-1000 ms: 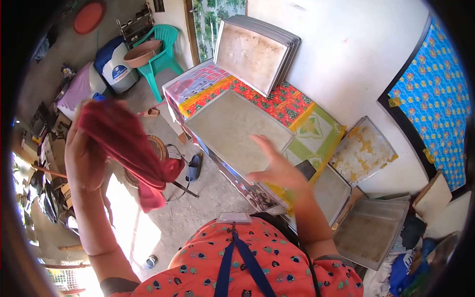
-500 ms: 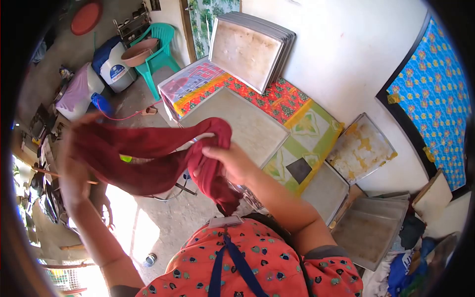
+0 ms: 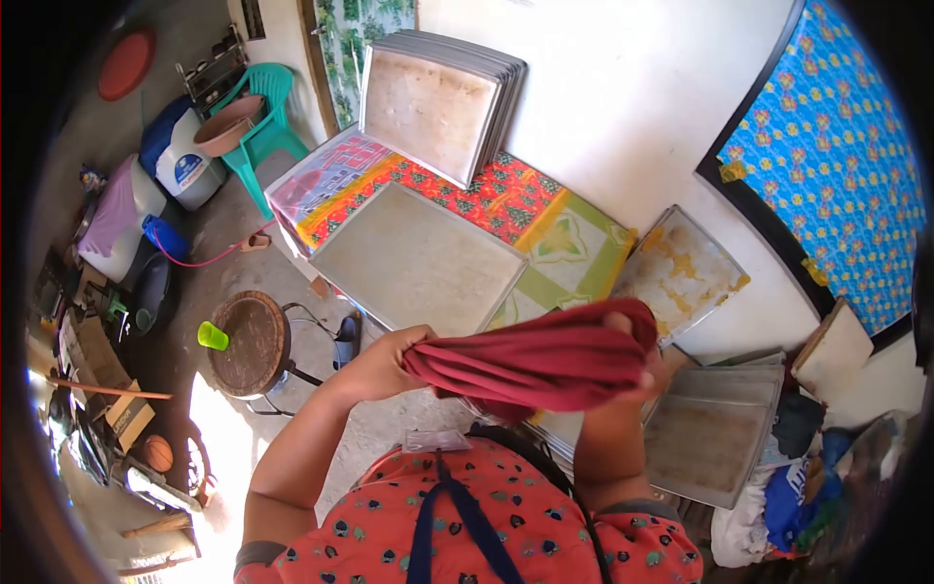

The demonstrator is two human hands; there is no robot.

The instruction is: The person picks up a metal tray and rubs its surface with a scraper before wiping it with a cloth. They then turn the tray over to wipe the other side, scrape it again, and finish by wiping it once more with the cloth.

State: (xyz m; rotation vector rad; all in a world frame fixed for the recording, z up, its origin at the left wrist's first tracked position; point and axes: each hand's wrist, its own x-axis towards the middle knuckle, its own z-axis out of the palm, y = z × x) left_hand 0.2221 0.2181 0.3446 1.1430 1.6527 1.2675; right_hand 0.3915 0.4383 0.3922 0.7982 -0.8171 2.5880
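A dark red cloth (image 3: 530, 358) is stretched sideways in front of my chest, gathered into long folds. My left hand (image 3: 389, 362) is closed around its left end. At the other end my right hand (image 3: 634, 375) grips the bunched fabric, its fingers partly covered by cloth and slightly blurred. Just beyond the cloth, a flat metal tray (image 3: 418, 258) lies on a table with a patterned cover (image 3: 574, 238).
A stack of trays (image 3: 433, 112) leans on the white wall at the table's back. More trays (image 3: 715, 428) and piled clothes (image 3: 778, 516) are at right. To the left stand a round stool (image 3: 250, 343) with a green cup (image 3: 212, 336) and a green chair (image 3: 268, 107).
The cloth has gone from an open, spread loop on the left to a narrow gathered band farther right. Both hands have moved right with it, and my view has shifted slightly.
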